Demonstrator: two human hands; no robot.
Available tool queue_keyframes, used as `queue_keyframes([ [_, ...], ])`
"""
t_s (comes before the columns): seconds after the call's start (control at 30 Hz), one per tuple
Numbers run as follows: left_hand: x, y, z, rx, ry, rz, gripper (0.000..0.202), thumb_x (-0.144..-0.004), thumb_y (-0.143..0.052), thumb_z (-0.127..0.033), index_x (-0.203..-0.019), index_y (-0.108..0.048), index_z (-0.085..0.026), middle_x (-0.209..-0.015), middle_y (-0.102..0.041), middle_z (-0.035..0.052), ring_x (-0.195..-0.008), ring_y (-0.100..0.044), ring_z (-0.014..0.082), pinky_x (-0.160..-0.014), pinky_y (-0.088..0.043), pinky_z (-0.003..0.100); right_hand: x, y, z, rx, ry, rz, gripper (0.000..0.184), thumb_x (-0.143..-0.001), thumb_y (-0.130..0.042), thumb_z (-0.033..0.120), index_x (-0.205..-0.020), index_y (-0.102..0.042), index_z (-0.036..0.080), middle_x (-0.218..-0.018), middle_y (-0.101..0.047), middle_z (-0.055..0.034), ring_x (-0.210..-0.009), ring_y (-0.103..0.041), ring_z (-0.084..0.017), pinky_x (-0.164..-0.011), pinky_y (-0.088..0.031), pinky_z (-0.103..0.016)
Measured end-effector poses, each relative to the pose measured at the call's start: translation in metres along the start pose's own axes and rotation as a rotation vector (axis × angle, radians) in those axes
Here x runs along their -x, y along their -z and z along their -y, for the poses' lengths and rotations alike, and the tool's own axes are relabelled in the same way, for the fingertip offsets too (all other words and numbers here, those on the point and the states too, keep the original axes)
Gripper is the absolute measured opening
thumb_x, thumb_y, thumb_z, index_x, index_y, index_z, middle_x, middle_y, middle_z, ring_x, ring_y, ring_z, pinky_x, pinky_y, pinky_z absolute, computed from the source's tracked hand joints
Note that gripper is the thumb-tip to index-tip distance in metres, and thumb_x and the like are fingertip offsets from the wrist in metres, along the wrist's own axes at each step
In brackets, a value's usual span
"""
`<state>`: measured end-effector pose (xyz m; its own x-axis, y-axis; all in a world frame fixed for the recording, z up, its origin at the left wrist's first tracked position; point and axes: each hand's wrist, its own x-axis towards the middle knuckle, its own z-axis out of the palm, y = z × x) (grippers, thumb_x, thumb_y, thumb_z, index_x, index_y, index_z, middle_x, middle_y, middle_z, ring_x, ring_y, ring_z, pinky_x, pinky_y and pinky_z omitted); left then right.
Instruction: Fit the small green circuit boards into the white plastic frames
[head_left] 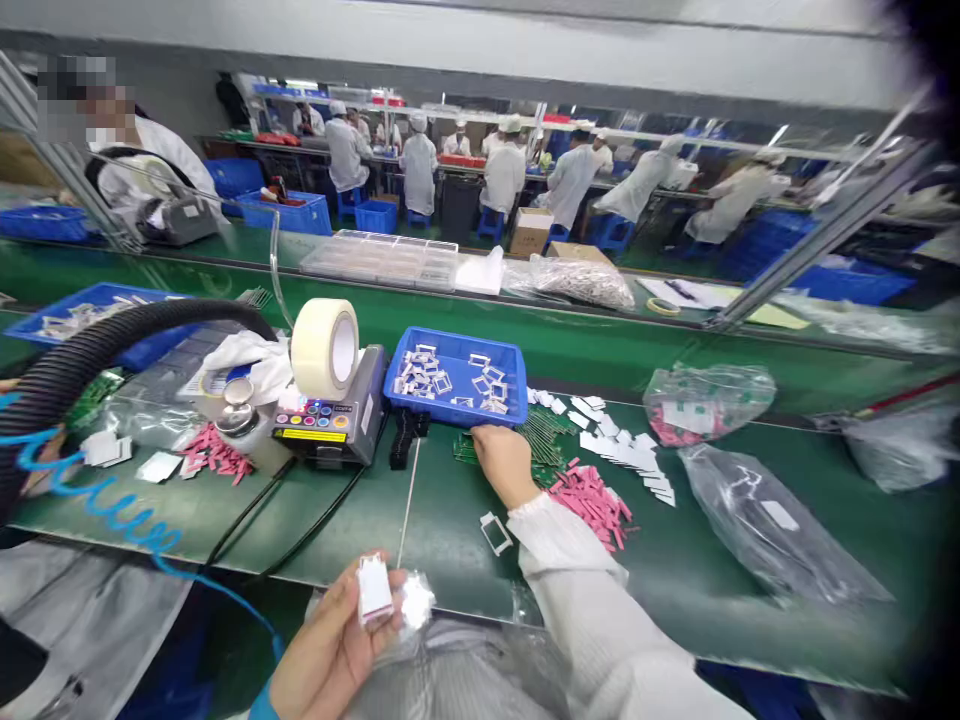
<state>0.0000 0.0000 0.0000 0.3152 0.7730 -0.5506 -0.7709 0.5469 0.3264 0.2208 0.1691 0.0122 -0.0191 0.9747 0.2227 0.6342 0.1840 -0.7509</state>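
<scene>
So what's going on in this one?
Someone is working bare-handed at a green bench. The left hand holds a small white block at the near edge. The right hand is down at a pile of thin green strips, just in front of a blue tray holding white frames; whether it grips anything is hidden. Pink pieces and flat white pieces lie loose to its right on the bench.

Frames (420, 377) in tray (457, 412) beside dispenser (349, 440)
</scene>
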Motion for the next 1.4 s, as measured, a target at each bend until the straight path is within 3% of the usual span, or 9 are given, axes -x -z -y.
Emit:
queue_keyframes([
  [0.2, 0.003, -0.015, -0.009, -0.054, -0.083, -0.002, 0.031, -0.065, -0.073, -0.031, -0.094, -0.069, -0.022, -0.085, -0.075, 0.0056, -0.079, -0.068, 0.0179, -0.078, -0.05, 0.032, 0.039, 0.017, 0.045, -0.166, -0.013, 0.028, 0.016, -0.081, -0.052, 0.031, -0.085, -0.058, 0.017, -0.071, -0.059, -0.0007, -0.055, -0.054, -0.011, -0.053, -0.046, -0.025],
  [0.37, 0.002, -0.035, -0.014, -0.099, -0.141, 0.064, 0.035, -0.065, -0.073, -0.034, -0.096, -0.067, -0.019, -0.08, -0.073, 0.0054, -0.07, -0.066, 0.0149, -0.072, -0.049, 0.029, 0.058, 0.028, 0.093, -0.651, -0.141, 0.194, 0.032, -0.079, -0.056, 0.03, -0.11, -0.05, 0.022, -0.067, -0.048, 0.0064, -0.038, -0.046, -0.003, -0.034, -0.037, -0.016],
  [0.6, 0.009, -0.043, -0.016, -0.117, -0.237, 0.109, 0.033, -0.063, -0.073, -0.038, -0.087, -0.067, -0.017, -0.074, -0.069, 0.0024, -0.06, -0.061, 0.0117, -0.063, -0.048, 0.026, 0.064, 0.017, 0.116, -0.854, -0.152, 0.305, 0.022, -0.075, -0.061, 0.025, -0.096, -0.056, 0.021, -0.071, -0.055, 0.0038, -0.039, -0.05, -0.003, -0.032, -0.037, -0.013],
  [0.77, 0.013, -0.041, -0.021, -0.124, -0.286, 0.085, 0.034, -0.062, -0.073, -0.04, -0.087, -0.067, -0.017, -0.073, -0.068, 0.0022, -0.061, -0.059, 0.0112, -0.062, -0.047, 0.025, 0.063, 0.017, 0.126, -0.803, -0.107, 0.307, 0.017, -0.075, -0.061, 0.024, -0.09, -0.056, 0.02, -0.064, -0.052, 0.0053, -0.037, -0.045, -0.002, -0.034, -0.037, -0.014],
  [0.93, 0.017, -0.038, -0.025, -0.14, -0.314, 0.055, 0.035, -0.061, -0.073, -0.042, -0.085, -0.068, -0.017, -0.073, -0.07, 0.0037, -0.062, -0.06, 0.012, -0.062, -0.047, 0.025, 0.047, 0.03, 0.127, -0.781, -0.1, 0.753, 0.026, -0.071, -0.067, 0.032, -0.09, -0.056, 0.018, -0.061, -0.059, 0.0023, -0.05, -0.057, -0.01, -0.046, -0.046, -0.02],
  [1.0, 0.019, -0.037, -0.025, -0.149, -0.316, 0.047, 0.036, -0.061, -0.073, -0.044, -0.084, -0.069, -0.016, -0.069, -0.07, 0.0033, -0.059, -0.059, 0.0114, -0.061, -0.047, 0.025, 0.038, 0.032, 0.127, -0.729, 0.004, 0.861, 0.022, -0.073, -0.066, 0.036, -0.081, -0.059, 0.016, -0.056, -0.057, 0.002, -0.049, -0.054, -0.01, -0.045, -0.042, -0.021],
  [1.17, 0.021, -0.041, -0.025, -0.145, -0.279, 0.066, 0.037, -0.063, -0.07, -0.047, -0.081, -0.069, -0.015, -0.062, -0.067, 0.0021, -0.054, -0.057, 0.0109, -0.056, -0.045, 0.024, 0.022, 0.019, 0.138, -0.561, 0.442, 0.885, 0.026, -0.084, -0.053, 0.035, -0.069, -0.058, 0.015, -0.069, -0.051, 0.0003, -0.064, -0.046, -0.009, -0.059, -0.039, -0.022],
  [1.27, 0.02, -0.042, -0.024, -0.135, -0.259, 0.1, 0.038, -0.065, -0.067, -0.049, -0.08, -0.069, -0.014, -0.059, -0.065, 0.0016, -0.053, -0.056, 0.0104, -0.059, -0.046, 0.025, 0.022, 0.005, 0.145, -0.504, 0.358, 0.977, 0.024, -0.089, -0.043, 0.031, -0.076, -0.055, 0.016, -0.064, -0.047, 0.003, -0.056, -0.043, -0.007, -0.053, -0.036, -0.02],
  [1.4, 0.02, -0.039, -0.024, -0.112, -0.259, 0.131, 0.035, -0.066, -0.067, -0.047, -0.076, -0.068, -0.014, -0.063, -0.067, 0.0031, -0.054, -0.057, 0.0108, -0.06, -0.046, 0.026, 0.026, -0.008, 0.147, -0.452, 0.269, 0.885, 0.017, -0.087, -0.047, 0.028, -0.079, -0.058, 0.016, -0.064, -0.049, 0.0036, -0.053, -0.041, -0.006, -0.05, -0.033, -0.018],
])
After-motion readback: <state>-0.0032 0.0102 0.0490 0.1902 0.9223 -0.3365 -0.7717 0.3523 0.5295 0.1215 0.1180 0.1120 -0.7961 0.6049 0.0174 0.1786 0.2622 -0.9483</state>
